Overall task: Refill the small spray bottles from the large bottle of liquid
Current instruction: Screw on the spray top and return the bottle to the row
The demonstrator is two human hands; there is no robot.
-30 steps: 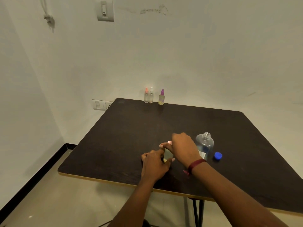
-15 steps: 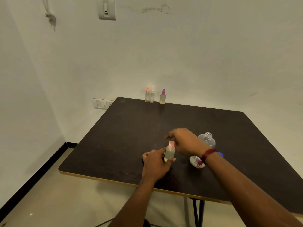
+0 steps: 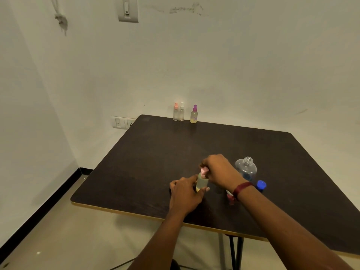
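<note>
Spray bottle (image 3: 201, 183) holds yellowish liquid: left hand (image 3: 185, 193) grips its body, right hand (image 3: 218, 170) pinches pink top (image 3: 204, 170). Well beyond this grip, orange-topped bottle (image 3: 175, 114) and white-topped bottle (image 3: 181, 114) look unfilled.

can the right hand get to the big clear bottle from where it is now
Probably yes, once it lets go. The right hand grips the pink top of the small spray bottle, which the left hand holds, but the large bottle stands just to its right with nothing between them.
</note>
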